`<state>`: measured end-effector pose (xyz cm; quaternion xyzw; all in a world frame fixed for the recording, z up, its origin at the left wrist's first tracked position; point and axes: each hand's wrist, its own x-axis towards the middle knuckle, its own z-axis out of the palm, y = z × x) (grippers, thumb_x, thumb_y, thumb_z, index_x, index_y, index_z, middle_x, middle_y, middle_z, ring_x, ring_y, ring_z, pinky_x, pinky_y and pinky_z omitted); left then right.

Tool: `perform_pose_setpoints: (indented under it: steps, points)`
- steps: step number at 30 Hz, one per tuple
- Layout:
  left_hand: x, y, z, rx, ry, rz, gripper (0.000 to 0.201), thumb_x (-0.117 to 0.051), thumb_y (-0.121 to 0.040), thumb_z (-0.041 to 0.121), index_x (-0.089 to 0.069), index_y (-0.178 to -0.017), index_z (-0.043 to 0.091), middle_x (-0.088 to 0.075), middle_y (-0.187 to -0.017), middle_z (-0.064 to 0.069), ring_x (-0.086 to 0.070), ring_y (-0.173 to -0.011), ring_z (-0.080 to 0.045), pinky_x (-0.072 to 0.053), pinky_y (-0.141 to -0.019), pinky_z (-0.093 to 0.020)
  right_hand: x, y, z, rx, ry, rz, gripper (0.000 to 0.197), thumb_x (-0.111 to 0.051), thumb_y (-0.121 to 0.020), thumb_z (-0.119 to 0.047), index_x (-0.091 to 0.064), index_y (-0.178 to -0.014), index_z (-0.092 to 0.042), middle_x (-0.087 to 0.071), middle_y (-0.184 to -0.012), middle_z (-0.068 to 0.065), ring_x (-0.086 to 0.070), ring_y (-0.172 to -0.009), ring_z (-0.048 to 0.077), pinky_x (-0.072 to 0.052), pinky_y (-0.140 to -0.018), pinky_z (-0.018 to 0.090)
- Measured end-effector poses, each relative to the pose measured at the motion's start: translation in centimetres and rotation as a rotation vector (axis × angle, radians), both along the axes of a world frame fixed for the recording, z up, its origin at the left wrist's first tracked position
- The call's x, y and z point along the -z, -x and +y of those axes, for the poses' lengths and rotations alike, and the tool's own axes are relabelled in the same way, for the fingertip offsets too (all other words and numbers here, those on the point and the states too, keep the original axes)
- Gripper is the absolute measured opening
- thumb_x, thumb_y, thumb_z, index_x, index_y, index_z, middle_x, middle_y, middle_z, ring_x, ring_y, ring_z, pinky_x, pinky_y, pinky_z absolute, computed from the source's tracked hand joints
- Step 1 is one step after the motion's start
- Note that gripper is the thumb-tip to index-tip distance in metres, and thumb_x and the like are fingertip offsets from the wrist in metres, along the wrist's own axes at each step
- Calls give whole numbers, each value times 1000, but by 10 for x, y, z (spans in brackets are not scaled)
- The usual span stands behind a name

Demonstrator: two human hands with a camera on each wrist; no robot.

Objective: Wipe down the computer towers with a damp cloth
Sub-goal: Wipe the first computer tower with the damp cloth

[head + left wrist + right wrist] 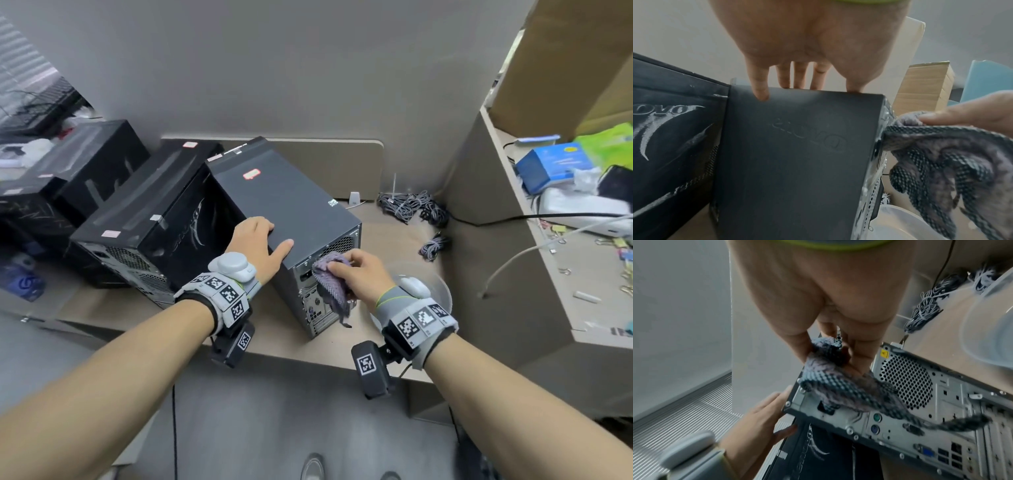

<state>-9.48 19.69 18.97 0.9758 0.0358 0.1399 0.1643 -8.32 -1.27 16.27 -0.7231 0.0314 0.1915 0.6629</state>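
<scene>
A dark grey computer tower [291, 205] stands on the desk, its metal rear panel [920, 410] facing me. My left hand [260, 243] grips the tower's top near corner, fingers curled over the left edge and thumb flat on top [760, 91]. My right hand [356, 270] pinches a purple-grey mesh cloth [330, 284] and presses it on the upper part of the rear panel; the cloth [838, 386] hangs down over the ports. Two more black towers [144, 219] stand to the left.
A clear plastic bowl [438, 284] sits on the desk right of the tower, behind my right wrist. Bundles of grey cable [411, 205] lie near the wall. A cluttered shelf [565, 212] with boxes rises on the right. The desk's front edge [308, 356] is close.
</scene>
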Motion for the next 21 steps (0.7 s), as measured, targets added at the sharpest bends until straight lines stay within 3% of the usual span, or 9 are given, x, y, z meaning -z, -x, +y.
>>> perform_pose_setpoints:
  steps: [4, 8, 10, 13, 15, 18, 21]
  points:
    - [-2, 0, 3, 2, -26, -10, 47, -63, -86, 49, -61, -109, 7, -59, -109, -9, -52, -107, -27, -38, -93, -31, -1, -10, 0, 49, -7, -2, 26, -69, -83, -10, -52, -64, -16, -57, -67, 9, -55, -61, 20, -46, -52, 25]
    - [-12, -9, 10, -19, -59, 58, 50, -61, -82, 59, -61, -107, 15, -57, -108, -4, -49, -105, -28, -41, -88, -33, -17, -43, -19, 350, -106, -3, 35, -64, -85, -4, -45, -59, -17, -53, -60, 7, -52, -52, 16, -41, -44, 19]
    - [-15, -12, 10, -18, -46, 67, 50, -62, -80, 60, -61, -104, 16, -57, -106, -4, -48, -103, -28, -43, -87, -34, -16, -46, -19, 326, -38, -60, 33, -64, -84, -5, -46, -60, -18, -52, -60, 6, -51, -55, 16, -43, -48, 21]
    - [-12, -11, 9, -6, -27, 54, 50, -64, -79, 59, -60, -100, 14, -56, -102, -5, -47, -101, -28, -41, -85, -33, -5, -38, -7, 134, 135, -129, 21, -69, -77, -15, -55, -62, -18, -61, -67, 10, -56, -68, 21, -49, -66, 35]
    - [-11, -10, 9, -2, -19, 46, 50, -65, -79, 59, -60, -100, 13, -55, -102, -4, -46, -101, -28, -41, -84, -33, -7, -39, -6, 139, 96, -108, 22, -71, -76, -15, -55, -60, -18, -59, -63, 7, -54, -65, 20, -47, -64, 33]
    - [-13, -11, 10, -9, -12, 52, 50, -66, -78, 59, -60, -100, 14, -55, -103, -4, -45, -102, -27, -41, -85, -33, -11, -50, -13, 331, -57, -30, 33, -63, -83, -4, -46, -58, -17, -52, -55, 5, -51, -58, 18, -44, -55, 24]
    - [-12, -11, 9, -9, 3, 48, 50, -66, -78, 59, -60, -100, 14, -54, -103, -4, -45, -103, -26, -41, -84, -32, -8, -47, -6, 274, 6, -104, 33, -65, -80, -8, -45, -57, -19, -49, -58, 3, -47, -63, 17, -40, -60, 28]
